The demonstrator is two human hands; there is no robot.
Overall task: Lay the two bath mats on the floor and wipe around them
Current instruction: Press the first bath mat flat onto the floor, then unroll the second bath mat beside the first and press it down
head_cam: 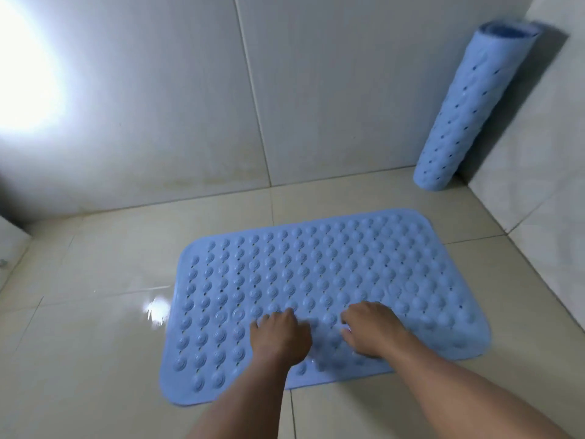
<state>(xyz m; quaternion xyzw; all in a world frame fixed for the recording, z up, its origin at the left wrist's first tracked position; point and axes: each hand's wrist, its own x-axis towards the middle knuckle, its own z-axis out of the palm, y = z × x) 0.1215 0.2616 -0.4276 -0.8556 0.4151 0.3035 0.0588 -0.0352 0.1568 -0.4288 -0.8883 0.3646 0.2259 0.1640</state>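
The floor (pixel 79 359) was big pale tiles, and it looked shiny, with a bright wet-looking spot (pixel 155 312) just beside the left edge of the flat mat. Grey tile walls (pixel 158 106) stood behind it and on the right. One blue bath mat (pixel 348 264) lay open and flat on the floor, in the middle, with its far edge near the back wall but not touching it. The other blue mat (pixel 468 115) was rolled up like a tube and stood on its end in the far right corner, leaning on the wall, well apart from the flat one and not yet laid down. The left hand (pixel 280 337) and the right hand (pixel 373 331) both rested on the near part of the flat mat, close together. Their fingers (pixel 262 321) were spread and only a little bent, pressing down on the mat and not wrapped round anything. The mat was covered in small round bumps (pixel 218 335) with tiny holes (pixel 205 293) between them. It looked like soft, bendy rubber, because its twin rolled up so easily. I think it was light, would flop if lifted by one corner, and could slide on a wet tile until pushed down hard. The rolled mat would be best picked up round its middle with one hand, or by both ends. Then its loose edge could be held at two corners and rolled out beside the first mat. It may try to curl back up, so it would need pressing flat too.
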